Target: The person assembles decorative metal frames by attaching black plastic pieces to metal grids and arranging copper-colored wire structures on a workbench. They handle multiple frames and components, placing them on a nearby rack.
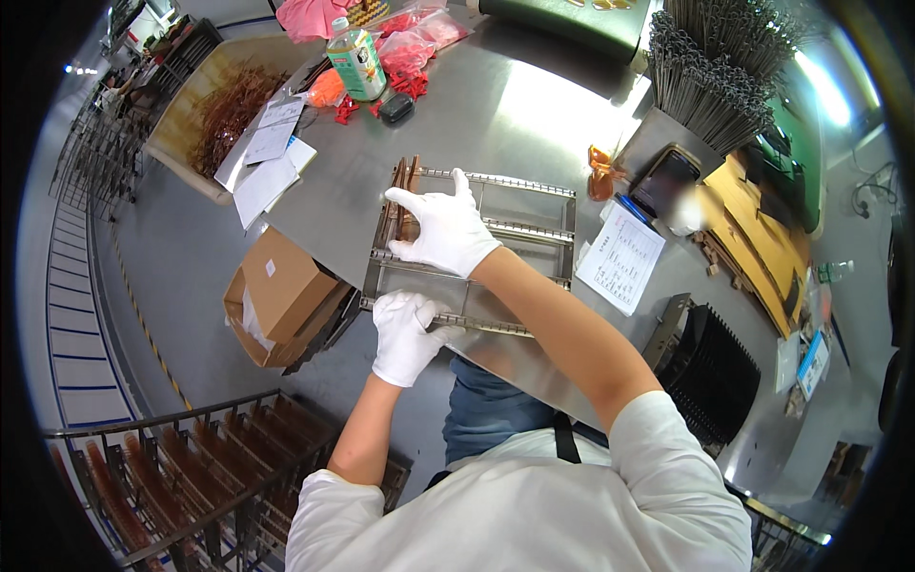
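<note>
A metal rack (526,230) with notched crossbars lies on the steel table before me. Several thin copper-coloured strips (404,181) stand in its left end. My right hand (443,227), in a white glove, is over that end with fingers spread; the strips show between thumb and forefinger. Whether the fingertips press on them, I cannot tell. At the rack's near left corner my left hand (405,341), also in a white glove, is closed round the near rail. Its fingertips are partly hidden.
Right of the rack lie a written sheet (621,259), a phone (664,181) and an amber-coloured object (600,173). A bin of wire hooks (710,86) stands behind them. A bottle (357,62) is at the far left; a cardboard box (276,286) sits beside the table, loaded racks (191,458) lower left.
</note>
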The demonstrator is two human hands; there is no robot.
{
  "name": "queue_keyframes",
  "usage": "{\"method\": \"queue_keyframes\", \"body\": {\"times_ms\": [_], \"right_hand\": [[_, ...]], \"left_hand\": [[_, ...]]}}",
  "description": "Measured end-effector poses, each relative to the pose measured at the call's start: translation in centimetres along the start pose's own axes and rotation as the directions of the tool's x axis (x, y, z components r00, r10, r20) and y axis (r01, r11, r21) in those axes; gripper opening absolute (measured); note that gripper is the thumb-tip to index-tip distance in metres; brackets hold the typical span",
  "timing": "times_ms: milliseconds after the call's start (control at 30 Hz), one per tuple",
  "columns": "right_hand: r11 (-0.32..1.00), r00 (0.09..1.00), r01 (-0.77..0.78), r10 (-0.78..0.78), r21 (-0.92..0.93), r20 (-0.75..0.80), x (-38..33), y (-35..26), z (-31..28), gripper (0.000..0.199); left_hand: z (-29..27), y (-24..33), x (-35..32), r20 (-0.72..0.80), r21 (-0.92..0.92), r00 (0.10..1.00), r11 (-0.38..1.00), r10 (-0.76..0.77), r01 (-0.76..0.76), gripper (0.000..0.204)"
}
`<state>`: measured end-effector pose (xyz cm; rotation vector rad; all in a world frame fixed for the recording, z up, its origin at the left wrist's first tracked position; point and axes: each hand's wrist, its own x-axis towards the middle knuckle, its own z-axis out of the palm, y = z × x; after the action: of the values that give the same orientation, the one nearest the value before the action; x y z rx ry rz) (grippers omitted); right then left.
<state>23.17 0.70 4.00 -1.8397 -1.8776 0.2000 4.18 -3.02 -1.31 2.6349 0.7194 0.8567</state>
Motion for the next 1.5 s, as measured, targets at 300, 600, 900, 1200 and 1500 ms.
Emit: {"method": "queue_keyframes", "body": {"times_ms": [300,600,900,1200,1500], "right_hand": [[0.991,0.988,0.131,-0.128,0.029,-0.089,-0.6,2.3,0.1,0.075],[0.986,0.983,0.162,-0.165,-0.051,-0.077,-1.6,3.9,-0.1,0.096],[0.963,0.992,0.11,-0.089,-0.246,0.094,0.1,1.7,-4.0,0.091],[0.918,0.915,0.385,-0.394,-0.097,-0.088,3.3,1.5,0.1,0.082],[0.896,0.887,0.429,-0.442,-0.116,-0.134,2.1,1.7,0.2,0.078]], "left_hand": [[0.0,0.0,0.0,0.02,0.006,1.0,1.0,-0.009,0.009,0.034],[-0.1,-0.2,-0.1,0.019,-0.007,1.0,1.0,0.0,0.0,0.036],[-0.3,-0.1,0.0,0.009,0.004,1.0,1.0,-0.002,0.002,0.035],[-0.1,0.0,0.4,0.026,-0.002,1.0,1.0,0.006,-0.006,0.035],[0.0,0.0,0.0,0.076,0.012,0.997,1.0,-0.001,0.0,0.034]]}}
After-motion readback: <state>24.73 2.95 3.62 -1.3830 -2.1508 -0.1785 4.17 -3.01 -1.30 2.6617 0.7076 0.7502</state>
